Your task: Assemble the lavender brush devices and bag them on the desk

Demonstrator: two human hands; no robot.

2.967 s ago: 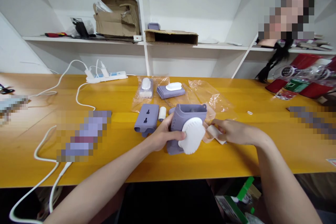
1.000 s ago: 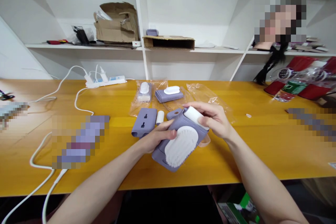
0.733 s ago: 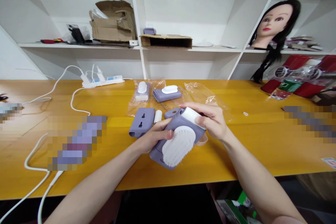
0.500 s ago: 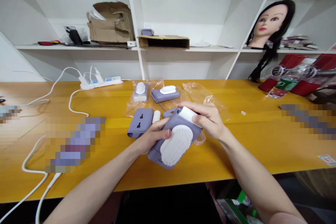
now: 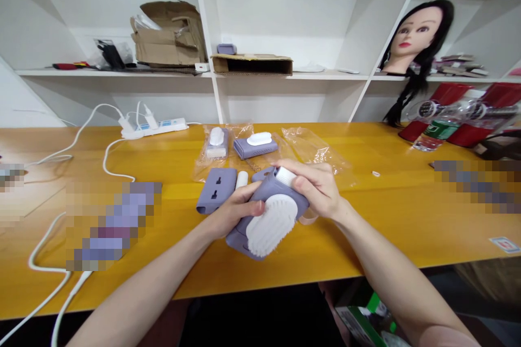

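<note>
Left hand (image 5: 234, 211) and right hand (image 5: 315, 187), wrists angled inward, clamp lilac brush housing (image 5: 266, 187) together, with the counter (image 5: 391, 244) front edge at 6 o'clock and slotted lilac panel (image 5: 215, 205) at 9 o'clock.

Left hand (image 5: 235, 214) curled low, right hand (image 5: 314, 187) arched higher, both grips closed.

A yellow wooden tabletop (image 5: 407, 227) carries a white power strip (image 5: 153, 128); clear plastic bags (image 5: 313, 143); a lilac slotted panel (image 5: 216, 191); a white cylinder (image 5: 241, 179).
</note>
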